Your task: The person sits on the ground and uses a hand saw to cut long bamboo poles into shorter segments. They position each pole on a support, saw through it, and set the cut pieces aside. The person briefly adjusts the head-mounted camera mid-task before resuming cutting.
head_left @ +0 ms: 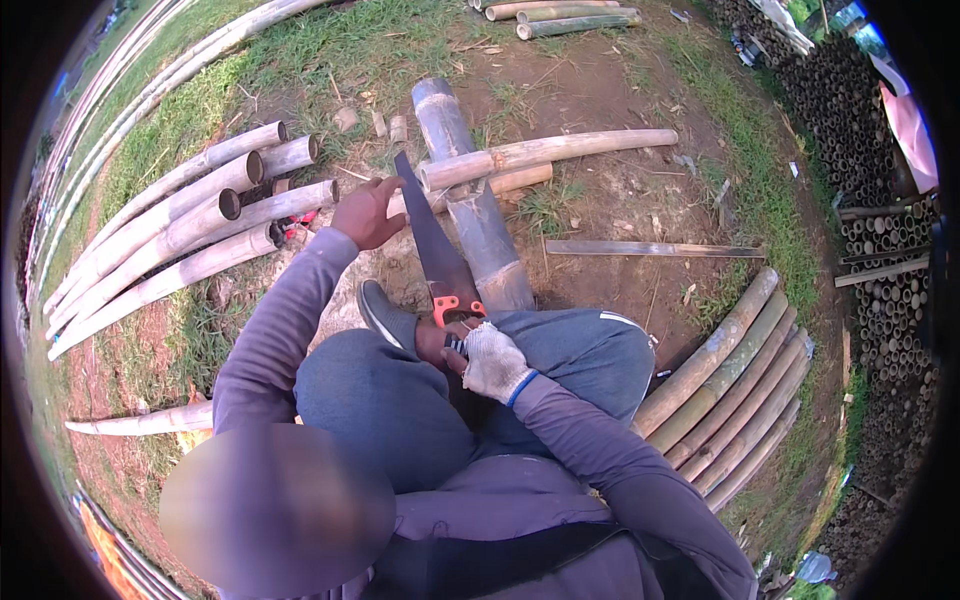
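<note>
My right hand (495,365), in a white knit glove with a blue cuff, is closed at the handle of a handsaw (437,250). The saw has a dark blade and an orange-and-black grip, and its narrow tip points away from me. My bare left hand (368,212) is beside the blade near its tip, fingers apart and holding nothing. Just right of the tip, a pale bamboo pole (560,152) lies across a thick grey bamboo log (490,240). A shorter yellowish bamboo piece (522,179) lies beneath the pale pole. My fingers on the grip are partly hidden.
Cut bamboo poles (170,225) lie in a group at the left. More poles (725,380) lie side by side at the right. A flat strip (655,248) rests on the dirt. Stacked bamboo (880,300) lines the far right. My shoe (385,315) stands left of the saw.
</note>
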The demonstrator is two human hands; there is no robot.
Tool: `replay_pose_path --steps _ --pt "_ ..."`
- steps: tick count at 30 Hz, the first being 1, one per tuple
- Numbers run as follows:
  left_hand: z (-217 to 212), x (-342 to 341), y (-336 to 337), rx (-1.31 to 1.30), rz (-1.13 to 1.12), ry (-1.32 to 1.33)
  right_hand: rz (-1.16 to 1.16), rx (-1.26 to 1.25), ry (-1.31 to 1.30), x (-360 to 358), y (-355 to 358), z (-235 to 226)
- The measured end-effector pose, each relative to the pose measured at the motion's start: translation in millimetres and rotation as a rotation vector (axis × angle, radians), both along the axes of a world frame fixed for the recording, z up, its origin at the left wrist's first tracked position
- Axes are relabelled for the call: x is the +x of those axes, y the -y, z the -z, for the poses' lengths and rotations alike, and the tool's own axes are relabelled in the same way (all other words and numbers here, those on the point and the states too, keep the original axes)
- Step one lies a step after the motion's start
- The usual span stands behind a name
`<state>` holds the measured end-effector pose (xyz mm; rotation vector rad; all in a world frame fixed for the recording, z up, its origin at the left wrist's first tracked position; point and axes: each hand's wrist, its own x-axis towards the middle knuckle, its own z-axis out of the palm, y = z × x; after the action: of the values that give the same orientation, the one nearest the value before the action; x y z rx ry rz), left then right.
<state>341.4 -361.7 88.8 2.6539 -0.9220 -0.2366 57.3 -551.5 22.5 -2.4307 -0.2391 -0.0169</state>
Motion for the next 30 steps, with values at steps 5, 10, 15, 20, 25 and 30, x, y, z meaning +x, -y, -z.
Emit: replay_pose_path --steps 5,10,15,20,25,30 --pt "49.3 50.0 62.5 0.095 0.064 0.248 0.01 0.115 -0.253 17.6 8.1 -17.3" --pt "57.9 87.3 85.8 0.243 0.125 0.091 0.031 0.169 -0.258 26.4 13.3 -26.2" --pt "-43.1 63.6 107.0 -0.14 0.099 -0.226 0.493 0.565 -0.075 59.3 26.4 -29.9" --pt "-81.0 9.2 111.9 -0.229 0.066 -0.227 0.743 1.393 -0.306 116.8 71.7 -84.4" --pt "-102.5 -27.5 119.3 -0.17 0.082 -0.336 0.466 1.812 -0.678 106.1 71.2 -78.4" --pt "-100.0 -39.4 113.2 -0.134 0.075 -0.379 0.435 1.988 -0.59 96.6 58.8 -70.3"
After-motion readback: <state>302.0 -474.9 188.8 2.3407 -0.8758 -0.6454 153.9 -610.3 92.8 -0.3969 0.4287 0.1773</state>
